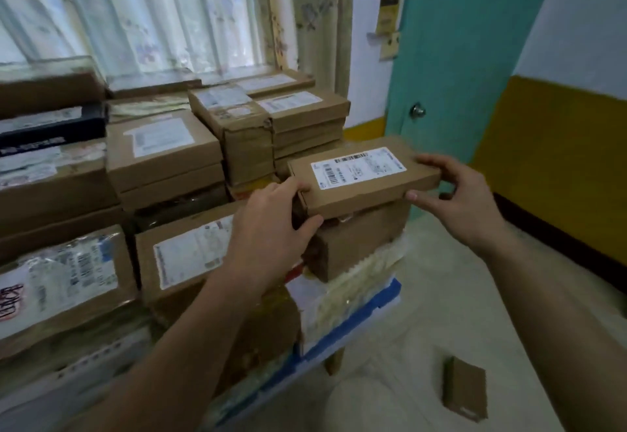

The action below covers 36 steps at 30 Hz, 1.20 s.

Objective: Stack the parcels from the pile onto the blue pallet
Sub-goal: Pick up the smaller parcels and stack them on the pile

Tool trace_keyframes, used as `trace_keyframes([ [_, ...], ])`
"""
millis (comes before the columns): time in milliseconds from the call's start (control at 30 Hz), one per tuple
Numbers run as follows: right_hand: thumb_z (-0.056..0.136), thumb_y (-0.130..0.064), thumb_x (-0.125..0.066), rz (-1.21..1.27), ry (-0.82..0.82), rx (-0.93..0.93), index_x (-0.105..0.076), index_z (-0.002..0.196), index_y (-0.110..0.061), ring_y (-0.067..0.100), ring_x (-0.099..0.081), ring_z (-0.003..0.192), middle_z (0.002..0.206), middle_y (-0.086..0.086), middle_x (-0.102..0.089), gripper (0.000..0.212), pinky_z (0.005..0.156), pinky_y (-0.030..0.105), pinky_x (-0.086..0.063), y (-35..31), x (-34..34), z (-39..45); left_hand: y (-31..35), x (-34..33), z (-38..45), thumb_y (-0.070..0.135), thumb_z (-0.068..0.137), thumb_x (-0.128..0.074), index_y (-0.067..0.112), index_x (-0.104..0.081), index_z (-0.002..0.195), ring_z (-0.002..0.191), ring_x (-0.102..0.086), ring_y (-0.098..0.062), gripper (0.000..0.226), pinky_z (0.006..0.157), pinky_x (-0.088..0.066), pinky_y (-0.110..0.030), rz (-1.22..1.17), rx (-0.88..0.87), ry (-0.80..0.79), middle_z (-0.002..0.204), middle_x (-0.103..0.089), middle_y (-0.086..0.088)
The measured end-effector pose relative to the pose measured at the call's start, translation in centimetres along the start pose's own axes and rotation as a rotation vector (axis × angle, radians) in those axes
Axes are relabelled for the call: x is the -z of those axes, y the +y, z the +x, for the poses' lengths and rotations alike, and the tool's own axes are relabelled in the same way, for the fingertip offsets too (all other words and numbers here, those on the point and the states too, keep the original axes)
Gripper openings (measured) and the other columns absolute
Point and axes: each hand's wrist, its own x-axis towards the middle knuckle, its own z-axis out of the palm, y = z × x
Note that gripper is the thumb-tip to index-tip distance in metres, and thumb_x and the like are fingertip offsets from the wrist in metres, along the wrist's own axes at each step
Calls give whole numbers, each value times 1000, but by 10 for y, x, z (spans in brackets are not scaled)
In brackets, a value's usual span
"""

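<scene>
A flat brown cardboard parcel [364, 177] with a white barcode label lies on top of another brown box [359, 241] at the right end of the stack. My left hand [274, 228] grips its left end, thumb under the front edge. My right hand [458, 197] grips its right end, fingers over the top and thumb on the front face. The stack of parcels [163, 153] stands on the blue pallet [356, 323], whose edge shows low at the centre right.
A small brown parcel [464, 387] lies on the pale floor at the lower right. A teal door [458, 58] with a knob stands behind the stack. A curtained window [152, 11] is at the back. The yellow and white wall [559, 146] runs along the right.
</scene>
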Motion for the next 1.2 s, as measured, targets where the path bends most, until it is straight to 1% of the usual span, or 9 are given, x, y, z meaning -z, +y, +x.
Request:
trace_keyframes([
  [167,82,-14,-84,22,-152,93,-66,126,-21,9,-54,115,122,-5,-63,48,93,15,-40,43,-11,70,22,-30,28,41,87,-75,35,-57,124,114,-59,-23,42,98,-49,-55,123,196,53,122,-67,4],
  [233,82,-15,-84,29,-208,120,-65,124,-26,11,-54,115,122,-7,-61,48,99,22,-41,52,-19,91,25,-37,34,42,87,-74,37,-56,122,114,-60,-24,40,100,-45,-58,167,255,53,119,-68,6],
  [367,82,-21,-84,-13,-272,99,-66,121,-37,14,-55,119,128,-8,-61,46,104,36,-44,59,-35,118,31,-40,47,42,92,-68,36,-57,132,116,-59,-23,42,105,-40,-55,282,321,57,121,-68,6],
  [500,85,-21,-81,-61,-288,84,-68,127,-30,15,-57,117,130,-6,-65,45,93,28,-41,60,-42,129,34,-41,55,41,94,-66,33,-58,136,115,-61,-23,43,103,-44,-51,335,318,52,125,-68,5],
  [667,90,-30,-76,-129,-354,119,-65,130,-34,14,-58,112,127,-8,-63,42,86,29,-42,52,-46,134,30,-38,56,40,96,-63,33,-58,136,116,-60,-24,41,100,-42,-48,370,334,81,123,-69,5],
  [800,90,-38,-74,-204,-351,179,-60,137,-34,20,-52,128,141,1,-57,49,100,33,-42,47,-40,126,28,-33,49,37,95,-65,30,-54,139,116,-59,-27,47,98,-47,-49,355,313,77,125,-67,0],
  [900,92,-45,-70,-277,-310,262,-54,141,-35,22,-42,140,150,1,-48,53,114,46,-38,28,-30,114,25,-15,41,36,92,-66,27,-55,139,113,-59,-24,48,92,-52,-50,347,272,100,124,-65,-1],
  [1100,95,-42,-66,-223,-343,535,-53,144,-32,14,-34,141,150,-5,-45,52,113,31,-26,-58,-57,67,-3,40,-12,46,93,-57,29,-56,138,118,-53,-16,48,95,-50,-41,350,276,112,130,-61,6],
  [1200,97,-39,-64,-167,-392,617,-50,149,-25,17,-30,146,154,-3,-44,56,119,33,-23,-110,-96,36,-36,75,-59,44,95,-58,24,-60,138,122,-52,-17,48,100,-46,-40,386,316,165,133,-61,3],
])
